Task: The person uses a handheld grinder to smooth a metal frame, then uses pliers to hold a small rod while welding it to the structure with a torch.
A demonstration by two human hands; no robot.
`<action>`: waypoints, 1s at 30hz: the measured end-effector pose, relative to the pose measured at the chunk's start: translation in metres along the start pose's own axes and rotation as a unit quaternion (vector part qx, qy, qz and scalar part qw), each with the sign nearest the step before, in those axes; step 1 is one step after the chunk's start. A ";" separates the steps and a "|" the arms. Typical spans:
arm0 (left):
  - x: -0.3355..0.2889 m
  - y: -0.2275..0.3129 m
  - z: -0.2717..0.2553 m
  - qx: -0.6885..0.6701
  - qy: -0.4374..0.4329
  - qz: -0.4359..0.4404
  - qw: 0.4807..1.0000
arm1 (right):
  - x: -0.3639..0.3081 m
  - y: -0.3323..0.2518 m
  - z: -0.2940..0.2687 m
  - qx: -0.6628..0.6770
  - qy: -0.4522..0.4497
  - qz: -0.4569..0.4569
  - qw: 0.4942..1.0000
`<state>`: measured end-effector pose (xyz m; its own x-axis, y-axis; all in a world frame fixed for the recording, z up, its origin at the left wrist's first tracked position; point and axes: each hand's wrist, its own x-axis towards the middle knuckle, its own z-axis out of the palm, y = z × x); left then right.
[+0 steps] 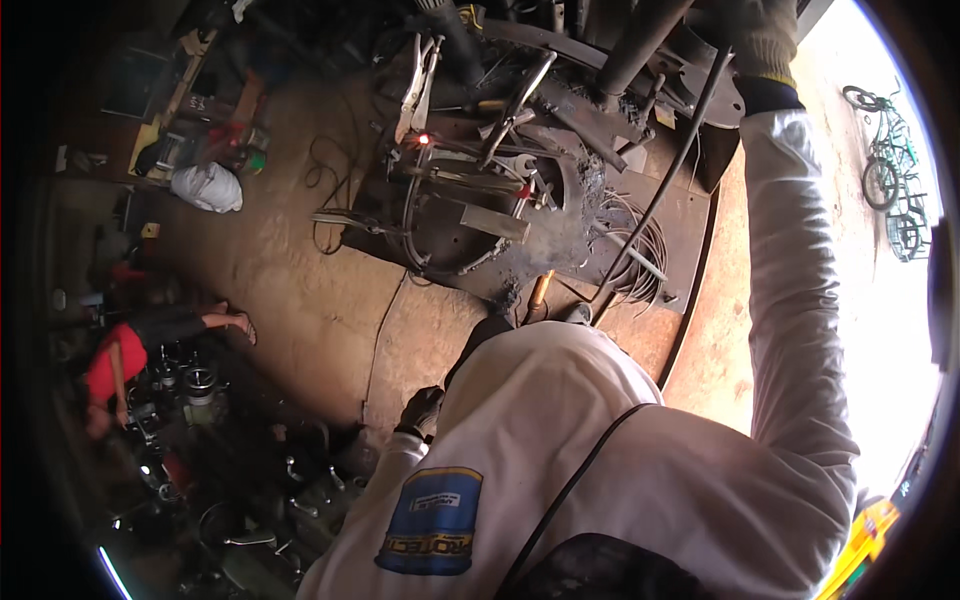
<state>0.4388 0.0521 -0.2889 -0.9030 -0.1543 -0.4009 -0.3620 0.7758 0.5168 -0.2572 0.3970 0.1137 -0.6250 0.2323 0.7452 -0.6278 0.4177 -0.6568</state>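
My right hand, in a knitted work glove, reaches up to the top right edge, close to the upper end of a long dark metal rod. Its fingers are lost in shadow, so I cannot tell whether it grips the rod. Low by my side hangs my left hand in a dark glove, its fingers too dark to read. On the metal worktable, locking pliers stand beside a curved metal hoop. A red-orange glowing spot shows near the hoop. A flat metal bar crosses inside it.
Coiled wire and an orange-brown handle lie near my feet. A cable runs over the floor. Left, a person in red crouches by metal parts. A white sack and, outside, a bicycle are visible.
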 end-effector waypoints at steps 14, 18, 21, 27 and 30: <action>0.055 0.086 -0.066 -0.203 -0.061 -0.173 0.962 | -0.005 -0.010 -0.003 -0.003 -0.053 -0.093 0.994; 0.047 0.081 -0.059 -0.187 -0.055 -0.151 0.969 | -0.020 -0.005 -0.005 -0.041 -0.072 -0.031 0.996; 0.041 0.109 -0.079 -0.219 -0.059 -0.178 0.958 | -0.037 0.004 -0.012 -0.062 -0.083 -0.027 0.994; 0.022 0.108 -0.080 -0.132 -0.097 -0.265 0.950 | -0.065 0.015 0.002 -0.043 -0.087 0.009 0.995; 0.012 0.075 -0.058 -0.130 -0.071 -0.198 0.969 | -0.068 0.004 -0.003 0.016 -0.120 0.022 0.992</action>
<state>0.3872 0.0733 -0.2112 -0.6471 -0.3078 -0.6975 -0.7361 0.4905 0.4665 -0.2165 0.3855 0.0608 -0.7428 0.0321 0.6687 -0.6091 0.3822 -0.6949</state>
